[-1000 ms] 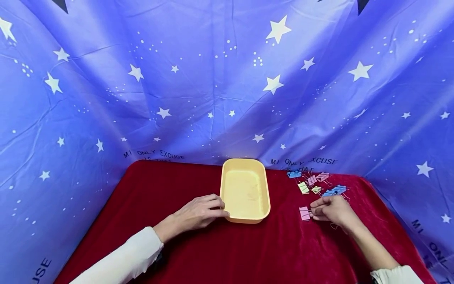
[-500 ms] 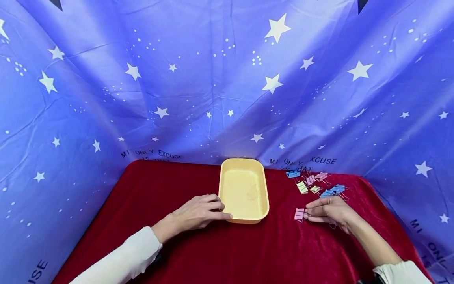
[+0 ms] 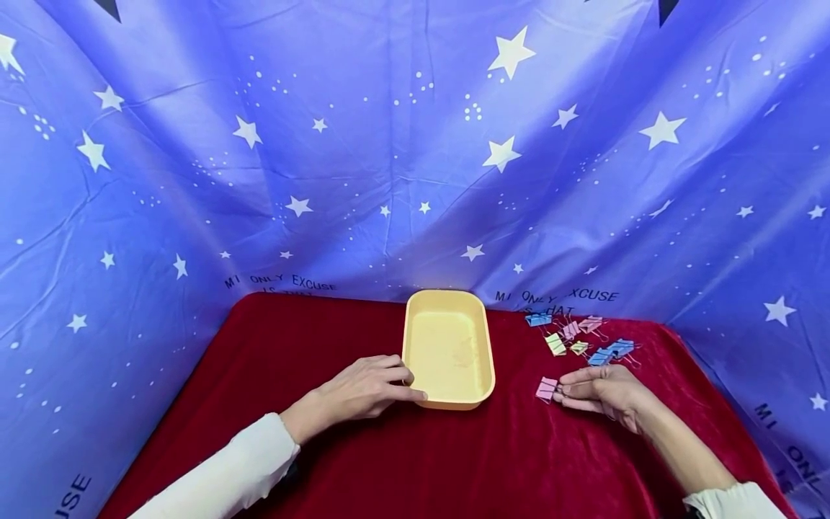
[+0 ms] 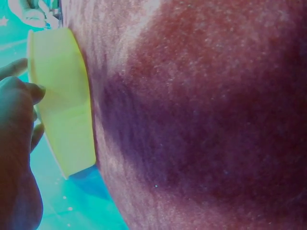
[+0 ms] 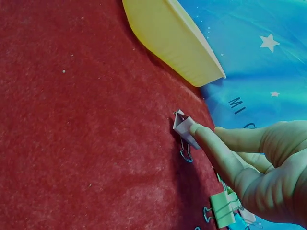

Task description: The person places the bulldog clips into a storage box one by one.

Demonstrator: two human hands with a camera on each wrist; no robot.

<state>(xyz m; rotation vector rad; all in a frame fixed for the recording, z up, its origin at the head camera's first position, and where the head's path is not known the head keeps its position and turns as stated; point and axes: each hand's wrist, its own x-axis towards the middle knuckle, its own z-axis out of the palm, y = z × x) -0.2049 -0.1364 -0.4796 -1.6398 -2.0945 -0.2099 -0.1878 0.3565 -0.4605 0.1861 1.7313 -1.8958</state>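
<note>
Pink clip [image 3: 547,389]: at the right hand's fingertips, right of the tray and about level with its near end; whether it touches the cloth or is just above, cannot tell
Right hand [image 3: 606,395]: fingers narrowed to a pinch on the clip, touching it, so the nearer of the two; palm to the right of the clip, which sits off the fingertips on the tray side
Left hand [image 3: 366,388]: holds the yellow tray [image 3: 447,346] at its near left corner, thumb over the rim, fingers along the left wall; the tray stands between this hand and the clip
Clip to tray: the relation that counts, as I judge it; tray lies to the left of the clip and runs farther back, with a strip of red cloth [image 3: 512,447] between, apart
Tray axis: long side runs away from the person, so its long right wall faces the clip
Clip pointing: from the head, body toward the tray, pinched end toward the right hand; a wire lies across its face
Clip axis: looks near square from the head, slightly tilted; from the right wrist, a wedge with its length slanting up-left to down-right, hollow triangular end up-left, one wire loop hanging below; which part the fingers pinch, unsure
Other clips [image 3: 555,344]: blue, pink and yellow, loosely grouped beyond the right hand, near the back edge, apart from the pinched one
</note>
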